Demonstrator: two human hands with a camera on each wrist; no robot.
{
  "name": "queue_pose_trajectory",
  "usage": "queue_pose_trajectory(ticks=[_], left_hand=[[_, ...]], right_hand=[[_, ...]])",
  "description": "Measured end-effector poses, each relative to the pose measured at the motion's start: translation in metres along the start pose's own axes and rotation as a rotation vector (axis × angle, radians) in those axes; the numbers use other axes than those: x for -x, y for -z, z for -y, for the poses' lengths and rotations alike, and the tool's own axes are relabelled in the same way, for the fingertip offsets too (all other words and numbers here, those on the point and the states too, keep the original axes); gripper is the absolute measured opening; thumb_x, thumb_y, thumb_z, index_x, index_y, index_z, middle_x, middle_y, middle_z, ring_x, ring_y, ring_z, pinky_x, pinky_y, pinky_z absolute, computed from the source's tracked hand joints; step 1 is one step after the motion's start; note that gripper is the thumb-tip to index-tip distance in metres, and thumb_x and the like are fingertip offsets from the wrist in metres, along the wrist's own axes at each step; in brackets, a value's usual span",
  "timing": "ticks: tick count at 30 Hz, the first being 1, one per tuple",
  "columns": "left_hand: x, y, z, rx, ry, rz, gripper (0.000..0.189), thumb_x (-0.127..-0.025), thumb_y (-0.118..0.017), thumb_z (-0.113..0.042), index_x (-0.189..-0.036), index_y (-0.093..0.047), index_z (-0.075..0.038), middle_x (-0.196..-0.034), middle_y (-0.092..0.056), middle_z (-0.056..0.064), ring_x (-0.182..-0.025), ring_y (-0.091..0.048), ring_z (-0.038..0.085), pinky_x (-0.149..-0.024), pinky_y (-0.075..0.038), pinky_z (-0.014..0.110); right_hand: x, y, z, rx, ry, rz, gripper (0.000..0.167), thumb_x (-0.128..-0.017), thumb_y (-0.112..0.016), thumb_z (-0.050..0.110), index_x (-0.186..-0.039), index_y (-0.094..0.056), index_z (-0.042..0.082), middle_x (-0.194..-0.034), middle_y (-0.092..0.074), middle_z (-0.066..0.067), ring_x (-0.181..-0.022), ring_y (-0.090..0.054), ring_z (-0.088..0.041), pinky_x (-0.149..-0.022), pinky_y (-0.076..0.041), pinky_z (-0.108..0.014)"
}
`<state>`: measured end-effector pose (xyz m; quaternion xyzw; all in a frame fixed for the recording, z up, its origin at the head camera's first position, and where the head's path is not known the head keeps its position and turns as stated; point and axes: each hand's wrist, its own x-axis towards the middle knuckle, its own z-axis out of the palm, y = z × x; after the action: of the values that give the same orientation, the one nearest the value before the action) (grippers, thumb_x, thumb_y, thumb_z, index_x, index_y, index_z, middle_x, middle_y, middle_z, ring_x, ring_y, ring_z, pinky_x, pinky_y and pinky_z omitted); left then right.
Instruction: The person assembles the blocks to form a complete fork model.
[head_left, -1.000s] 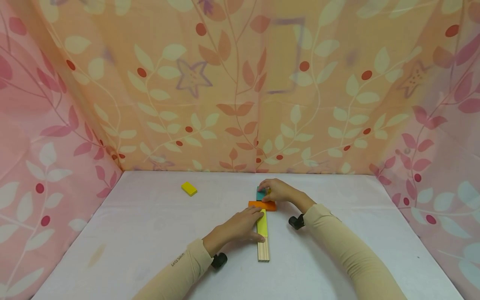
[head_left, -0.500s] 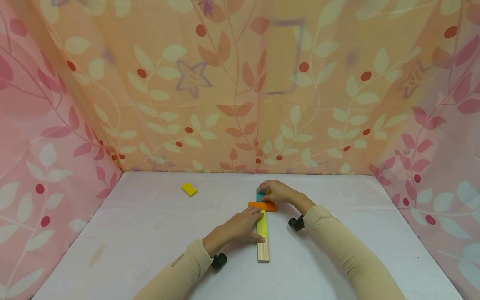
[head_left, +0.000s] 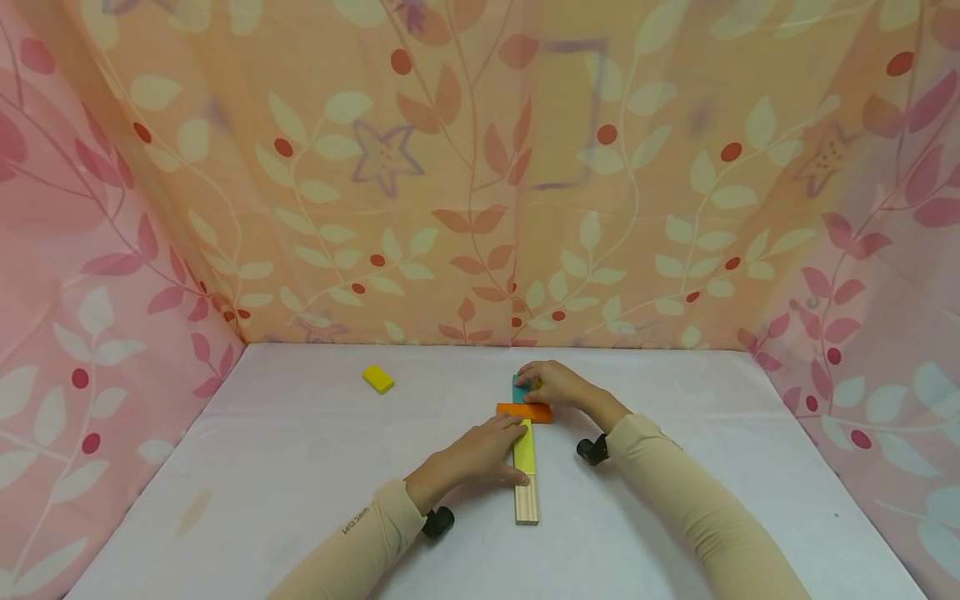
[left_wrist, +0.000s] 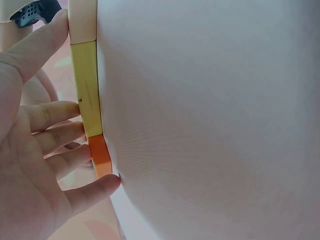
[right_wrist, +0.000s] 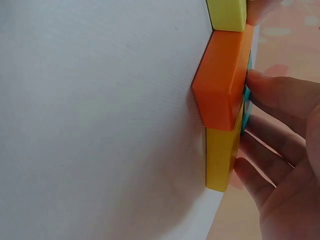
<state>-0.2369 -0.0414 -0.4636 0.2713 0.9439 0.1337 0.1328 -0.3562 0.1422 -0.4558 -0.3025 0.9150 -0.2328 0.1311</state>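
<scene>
In the head view several blocks lie joined on the white table: a plain wood block [head_left: 527, 502], a yellow-green block [head_left: 524, 450] beyond it, an orange block [head_left: 532, 413] crosswise, then a teal block [head_left: 520, 388]. A darker yellow block [right_wrist: 219, 160] lies beyond the orange one, partly hidden by my right hand [head_left: 558, 386]. My left hand [head_left: 480, 454] spreads along the left side, its thumb at the wood block and its fingertips touching the yellow-green and orange blocks. The right hand's thumb and fingertips rest on the teal and darker yellow blocks.
A separate yellow block [head_left: 378, 379] lies at the back left of the white table [head_left: 300, 467]. Patterned cloth [head_left: 480, 167] hangs at the back and both sides. A black camera [head_left: 438, 522] is strapped at the left wrist, another [head_left: 592, 448] at the right.
</scene>
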Motion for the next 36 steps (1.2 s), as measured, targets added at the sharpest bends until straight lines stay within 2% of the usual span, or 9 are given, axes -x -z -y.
queue_pose_trajectory(ticks=[5, 11, 18, 26, 36], left_hand=[[0.0008, 0.0000, -0.0007, 0.012, 0.011, 0.004, 0.084, -0.080, -0.072, -0.056, -0.146, -0.044, -0.013, -0.155, -0.039, 0.003, -0.145, -0.034, 0.022, -0.113, -0.039, 0.048], [-0.0007, -0.0011, 0.0003, -0.023, -0.028, -0.016, 0.082, -0.080, -0.072, -0.056, -0.144, -0.046, -0.012, -0.154, -0.041, 0.004, -0.142, -0.037, 0.023, -0.113, -0.039, 0.044], [-0.0013, -0.0017, 0.0011, -0.031, -0.029, -0.018, 0.082, -0.079, -0.073, -0.056, -0.143, -0.046, -0.012, -0.154, -0.041, 0.003, -0.142, -0.037, 0.022, -0.113, -0.040, 0.043], [-0.0006, -0.0013, 0.0002, -0.020, -0.026, -0.016, 0.081, -0.080, -0.073, -0.054, -0.144, -0.046, -0.012, -0.154, -0.040, 0.004, -0.143, -0.036, 0.023, -0.114, -0.038, 0.043], [0.0000, 0.0015, 0.0003, -0.047, -0.029, -0.019, 0.081, -0.079, -0.072, -0.058, -0.141, -0.049, -0.013, -0.152, -0.043, 0.003, -0.140, -0.039, 0.022, -0.109, -0.043, 0.045]], right_hand=[[0.0007, -0.0014, -0.0010, 0.010, 0.019, -0.014, 0.028, -0.089, -0.071, 0.015, -0.116, -0.072, 0.008, -0.134, -0.060, -0.011, -0.128, -0.051, -0.034, -0.111, -0.038, -0.052], [0.0012, -0.0031, -0.0022, 0.003, 0.022, -0.021, 0.028, -0.089, -0.071, 0.015, -0.116, -0.072, 0.008, -0.134, -0.060, -0.011, -0.128, -0.051, -0.034, -0.110, -0.039, -0.052], [0.0019, -0.0019, -0.0034, -0.002, 0.042, -0.020, 0.028, -0.090, -0.070, 0.015, -0.117, -0.071, 0.007, -0.135, -0.060, -0.011, -0.129, -0.051, -0.034, -0.110, -0.039, -0.052], [0.0054, -0.0005, -0.0029, 0.000, 0.104, -0.055, 0.029, -0.090, -0.069, 0.016, -0.117, -0.071, 0.005, -0.132, -0.061, -0.015, -0.125, -0.054, -0.037, -0.108, -0.041, -0.052], [0.0045, -0.0006, -0.0031, -0.009, 0.038, -0.062, 0.028, -0.090, -0.070, 0.016, -0.116, -0.071, 0.006, -0.133, -0.061, -0.013, -0.128, -0.052, -0.035, -0.111, -0.038, -0.053]])
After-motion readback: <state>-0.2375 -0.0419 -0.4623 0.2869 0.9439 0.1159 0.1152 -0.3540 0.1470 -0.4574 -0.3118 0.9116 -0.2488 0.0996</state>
